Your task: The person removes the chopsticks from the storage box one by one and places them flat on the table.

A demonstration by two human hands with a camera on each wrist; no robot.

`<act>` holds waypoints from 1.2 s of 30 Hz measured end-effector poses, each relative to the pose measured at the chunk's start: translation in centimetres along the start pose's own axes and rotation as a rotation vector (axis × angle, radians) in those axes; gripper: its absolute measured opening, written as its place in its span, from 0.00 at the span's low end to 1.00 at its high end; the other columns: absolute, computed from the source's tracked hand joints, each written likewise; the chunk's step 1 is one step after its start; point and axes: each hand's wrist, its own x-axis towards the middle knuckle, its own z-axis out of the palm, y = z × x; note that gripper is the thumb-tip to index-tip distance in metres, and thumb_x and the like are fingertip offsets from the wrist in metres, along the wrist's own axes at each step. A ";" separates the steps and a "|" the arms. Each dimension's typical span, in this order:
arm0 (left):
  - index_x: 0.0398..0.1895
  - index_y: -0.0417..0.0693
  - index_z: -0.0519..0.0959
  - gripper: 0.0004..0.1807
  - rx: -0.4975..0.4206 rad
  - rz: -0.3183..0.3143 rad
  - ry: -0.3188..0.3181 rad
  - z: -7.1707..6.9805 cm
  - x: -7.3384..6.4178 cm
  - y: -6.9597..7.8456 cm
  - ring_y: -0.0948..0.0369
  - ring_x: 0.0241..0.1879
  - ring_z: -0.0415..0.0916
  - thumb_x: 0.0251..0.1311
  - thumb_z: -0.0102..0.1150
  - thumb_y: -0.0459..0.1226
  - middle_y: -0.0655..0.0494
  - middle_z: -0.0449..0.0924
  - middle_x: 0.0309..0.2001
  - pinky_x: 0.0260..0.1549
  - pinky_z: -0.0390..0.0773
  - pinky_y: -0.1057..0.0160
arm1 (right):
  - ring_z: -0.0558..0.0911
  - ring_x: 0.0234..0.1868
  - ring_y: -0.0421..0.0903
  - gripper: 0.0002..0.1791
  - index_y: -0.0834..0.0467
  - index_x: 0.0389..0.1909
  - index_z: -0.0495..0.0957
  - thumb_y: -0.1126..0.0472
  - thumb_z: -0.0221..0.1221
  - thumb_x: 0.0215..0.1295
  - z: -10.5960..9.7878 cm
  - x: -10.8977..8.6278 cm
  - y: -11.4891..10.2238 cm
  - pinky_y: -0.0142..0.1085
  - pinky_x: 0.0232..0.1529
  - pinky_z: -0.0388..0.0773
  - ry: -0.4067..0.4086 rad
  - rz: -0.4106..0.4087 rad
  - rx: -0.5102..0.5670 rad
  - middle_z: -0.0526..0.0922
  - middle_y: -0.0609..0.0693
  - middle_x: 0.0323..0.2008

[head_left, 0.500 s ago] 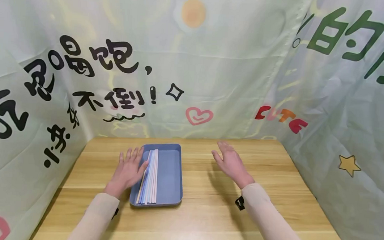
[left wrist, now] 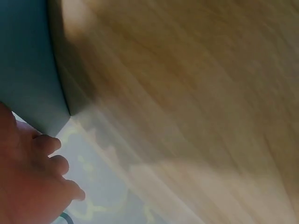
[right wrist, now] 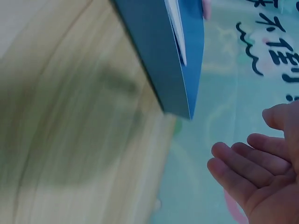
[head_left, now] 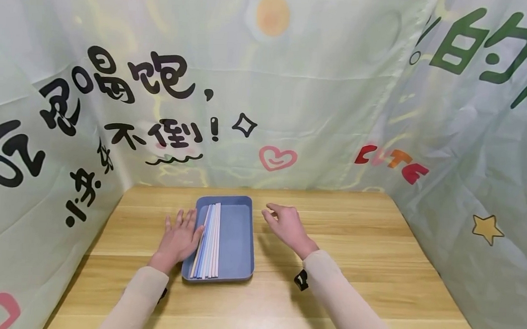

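Observation:
A blue rectangular tray [head_left: 237,237] lies on the table, left of the middle. Along its left side is a bundle of several thin, straight pastel sticks [head_left: 209,241], in pink, white, blue and yellowish tones. My left hand [head_left: 178,242] is at the tray's left rim with fingers spread and the thumb over the edge; whether it touches cannot be told. My right hand [head_left: 289,230] hovers to the right of the tray, apart from it, fingers slightly bent and holding nothing. In the right wrist view, that hand [right wrist: 261,177] shows its palm near the tray's corner [right wrist: 187,105].
The wooden tabletop [head_left: 350,298] extends around the tray. Printed cloth [head_left: 320,113] with lettering and drawings hangs behind the table and along both sides. A black wrist camera [head_left: 301,281] shows under the right sleeve.
My right hand has moved left, closer to the tray, and its fingers are more bent. The left hand stays by the left rim. The whole view has shifted slightly.

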 end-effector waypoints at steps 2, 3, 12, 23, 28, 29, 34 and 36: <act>0.84 0.34 0.48 0.39 0.001 -0.007 -0.009 -0.1 -0.1 0.0 0.33 0.83 0.40 0.85 0.32 0.53 0.36 0.50 0.83 0.77 0.35 0.24 | 0.93 0.45 0.53 0.17 0.64 0.57 0.86 0.57 0.61 0.77 0.9 0.3 -0.6 0.46 0.47 0.89 0.001 -0.004 0.035 0.91 0.61 0.51; 0.84 0.34 0.48 0.39 0.002 -0.008 -0.011 -0.1 -0.2 0.0 0.33 0.83 0.40 0.85 0.31 0.53 0.37 0.50 0.84 0.77 0.36 0.24 | 0.93 0.44 0.53 0.16 0.64 0.55 0.87 0.59 0.62 0.76 1.4 0.5 -0.9 0.46 0.46 0.90 0.003 -0.007 0.051 0.91 0.61 0.49; 0.84 0.34 0.48 0.39 0.024 -0.013 -0.013 0.3 0.1 0.1 0.33 0.83 0.42 0.85 0.32 0.53 0.36 0.51 0.83 0.77 0.38 0.24 | 0.91 0.42 0.54 0.15 0.67 0.54 0.87 0.63 0.64 0.71 4.3 1.2 -2.7 0.44 0.44 0.89 -0.025 0.070 0.190 0.92 0.60 0.43; 0.85 0.37 0.47 0.37 0.046 -0.028 -0.009 0.4 0.0 0.0 0.35 0.84 0.43 0.84 0.33 0.50 0.39 0.50 0.84 0.78 0.39 0.26 | 0.91 0.34 0.60 0.20 0.73 0.57 0.82 0.63 0.64 0.72 7.0 1.8 -4.3 0.37 0.33 0.88 -0.205 0.251 0.400 0.91 0.63 0.39; 0.85 0.37 0.47 0.37 0.055 -0.026 -0.015 0.4 0.0 0.0 0.36 0.84 0.41 0.84 0.33 0.51 0.40 0.50 0.85 0.78 0.37 0.26 | 0.92 0.35 0.62 0.19 0.75 0.56 0.82 0.65 0.65 0.71 8.4 2.0 -4.5 0.40 0.32 0.89 -0.251 0.352 0.477 0.90 0.67 0.38; 0.85 0.38 0.46 0.38 0.059 -0.025 -0.017 0.4 0.0 -0.1 0.36 0.84 0.41 0.84 0.33 0.51 0.40 0.49 0.85 0.78 0.37 0.26 | 0.92 0.35 0.62 0.19 0.75 0.55 0.82 0.65 0.65 0.71 8.7 2.0 -4.6 0.41 0.32 0.90 -0.257 0.378 0.495 0.90 0.68 0.38; 0.85 0.39 0.45 0.38 0.065 -0.025 -0.020 0.5 0.1 -0.3 0.37 0.85 0.40 0.85 0.32 0.52 0.41 0.49 0.85 0.78 0.37 0.27 | 0.92 0.33 0.59 0.16 0.74 0.53 0.83 0.66 0.65 0.71 10.0 1.9 -4.9 0.43 0.32 0.90 -0.274 0.457 0.527 0.90 0.67 0.38; 0.85 0.39 0.45 0.38 0.066 -0.025 -0.023 0.6 0.1 -0.3 0.37 0.85 0.40 0.85 0.31 0.52 0.41 0.48 0.85 0.78 0.37 0.27 | 0.91 0.30 0.58 0.15 0.74 0.51 0.83 0.66 0.65 0.71 10.4 1.8 -5.1 0.43 0.31 0.90 -0.274 0.472 0.531 0.89 0.67 0.38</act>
